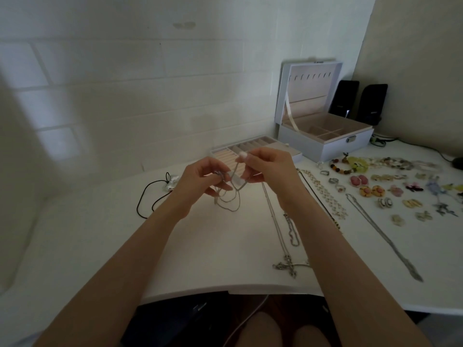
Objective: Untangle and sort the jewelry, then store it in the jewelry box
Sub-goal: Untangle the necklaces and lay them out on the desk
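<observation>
Above the middle of the white table [100,234], my left hand [203,179] and my right hand [265,169] both pinch a thin silver chain [229,200]. Its loops hang tangled between and below my fingers. The white jewelry box [323,126] stands open at the back right, its lid upright. Its removed tray [250,151] with ring rolls lies just behind my hands. Straightened silver chains [275,221] and a cross pendant [290,266] lie under my right forearm. Sorted rings, earrings and beaded bracelets [390,186] are spread at the right.
A black cord necklace with a silver pendant [160,194] lies to the left of my hands. Two black speakers [358,101] stand behind the box against the wall. A long silver chain [383,236] stretches toward the table's front right edge.
</observation>
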`<state>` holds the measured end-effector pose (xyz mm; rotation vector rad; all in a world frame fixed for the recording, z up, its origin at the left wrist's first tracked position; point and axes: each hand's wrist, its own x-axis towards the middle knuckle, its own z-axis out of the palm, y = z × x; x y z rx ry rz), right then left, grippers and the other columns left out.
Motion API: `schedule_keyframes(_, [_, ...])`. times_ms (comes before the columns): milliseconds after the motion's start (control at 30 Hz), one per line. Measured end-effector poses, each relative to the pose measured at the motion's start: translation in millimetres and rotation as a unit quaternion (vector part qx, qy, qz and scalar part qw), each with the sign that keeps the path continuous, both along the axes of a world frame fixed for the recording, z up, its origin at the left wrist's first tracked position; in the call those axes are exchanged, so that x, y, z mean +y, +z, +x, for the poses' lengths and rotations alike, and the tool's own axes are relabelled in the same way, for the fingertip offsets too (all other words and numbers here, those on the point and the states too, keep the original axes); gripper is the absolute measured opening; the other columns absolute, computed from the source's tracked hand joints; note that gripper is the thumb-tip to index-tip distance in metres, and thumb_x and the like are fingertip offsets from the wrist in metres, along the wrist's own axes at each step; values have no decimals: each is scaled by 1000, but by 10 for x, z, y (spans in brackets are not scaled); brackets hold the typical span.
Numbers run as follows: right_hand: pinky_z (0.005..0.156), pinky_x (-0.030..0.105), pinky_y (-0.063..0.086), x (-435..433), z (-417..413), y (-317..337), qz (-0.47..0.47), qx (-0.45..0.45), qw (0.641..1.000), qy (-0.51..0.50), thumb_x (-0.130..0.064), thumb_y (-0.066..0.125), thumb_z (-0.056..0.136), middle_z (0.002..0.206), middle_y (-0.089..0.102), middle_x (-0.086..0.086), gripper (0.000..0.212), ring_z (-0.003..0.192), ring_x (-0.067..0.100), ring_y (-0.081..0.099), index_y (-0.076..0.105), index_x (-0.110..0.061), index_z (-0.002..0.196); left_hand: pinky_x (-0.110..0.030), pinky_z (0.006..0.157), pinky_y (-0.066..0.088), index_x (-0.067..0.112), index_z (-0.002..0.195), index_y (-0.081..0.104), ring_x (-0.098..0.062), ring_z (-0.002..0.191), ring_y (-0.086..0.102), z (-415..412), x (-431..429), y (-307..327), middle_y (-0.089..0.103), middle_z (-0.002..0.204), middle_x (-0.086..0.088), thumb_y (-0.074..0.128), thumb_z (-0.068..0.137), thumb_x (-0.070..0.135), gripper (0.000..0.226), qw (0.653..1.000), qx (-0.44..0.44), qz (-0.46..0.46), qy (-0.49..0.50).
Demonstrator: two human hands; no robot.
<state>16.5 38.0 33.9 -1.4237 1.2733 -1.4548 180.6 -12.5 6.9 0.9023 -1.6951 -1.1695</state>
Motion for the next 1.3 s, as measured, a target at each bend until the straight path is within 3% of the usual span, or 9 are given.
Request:
schedule_keyframes(133, [61, 24, 52, 32, 2, 31, 9, 11, 1000, 10, -30, 61, 91, 59, 61, 3, 30, 58, 16, 58, 68, -11, 69, -12, 58, 45, 4, 95, 62, -4, 72, 67, -11, -1, 1, 73, 75, 8, 55, 90, -1, 10, 999, 17, -31, 25])
schedule_keyframes(267, [64, 29, 55, 20, 18, -34, 84, 148, 985, 4, -39, 63, 88, 63, 66, 7, 37, 58, 16, 61, 71, -6, 74, -9, 55, 40, 1, 88, 64, 2, 61, 62, -19, 2, 16, 69, 63, 12, 54, 91, -1, 10, 997, 25, -56, 36])
schedule_keyframes(367, [69, 30, 57, -3, 52, -103, 88, 217, 972, -27, -37, 72, 81, 72, 69, 3, 29, 66, 14, 66, 70, -8, 81, -16, 51, 39, 6, 83, 65, -5, 56, 59, -20, 0, -2, 68, 67, 5, 59, 90, 8, 10, 998, 17, -30, 43])
schedule_keyframes(533, [73, 38, 57, -18, 208, -149, 49, 204, 977, -43, -33, 79, 73, 81, 68, 2, 23, 70, 18, 67, 67, -16, 84, -22, 56, 50, 2, 85, 59, -8, 59, 59, -51, 15, 11, 63, 70, -1, 58, 90, 9, 9, 999, 29, 14, 13])
schedule_keyframes(700, [75, 39, 55, -54, 272, -181, 10, 186, 979, -79, -21, 73, 78, 72, 65, -4, 9, 69, 11, 60, 69, -13, 78, -21, 59, 50, 1, 90, 58, -11, 63, 60, -36, 20, 8, 62, 73, -5, 56, 91, 8, 7, 1000, 18, 22, -9])
schedule_keyframes(933, [65, 26, 56, 1, 79, -74, 26, -85, 996, -27, -5, 60, 89, 67, 68, 10, 12, 62, 16, 66, 57, -7, 77, -13, 56, 38, 6, 89, 63, -3, 56, 48, 47, -17, 32, 61, 73, -2, 60, 87, 1, 6, 999, -3, -9, -36])
schedule_keyframes(1100, [56, 18, 47, 30, 36, -7, 29, -51, 998, 12, -13, 62, 89, 68, 69, 0, 9, 61, 9, 62, 64, -13, 80, -13, 67, 42, 15, 108, 64, -5, 75, 52, -2, 11, -14, 67, 101, 5, 64, 86, 9, 22, 991, -87, -23, -101])
schedule_keyframes(1167, [56, 18, 43, 26, 38, 1, 24, -38, 999, 16, -14, 63, 88, 69, 70, -3, 10, 58, 8, 59, 64, -15, 79, -14, 73, 45, 8, 103, 65, -7, 79, 54, -30, 37, -25, 69, 96, 5, 63, 86, 4, 18, 992, -72, -21, -106])
schedule_keyframes(1300, [53, 18, 39, 31, 34, 7, 16, -42, 999, 7, -14, 63, 89, 72, 71, -2, 10, 53, 6, 52, 64, -14, 79, -8, 62, 40, -2, 103, 60, 3, 68, 57, -31, 73, 1, 70, 80, 10, 57, 87, -4, 16, 994, -26, -18, -107])
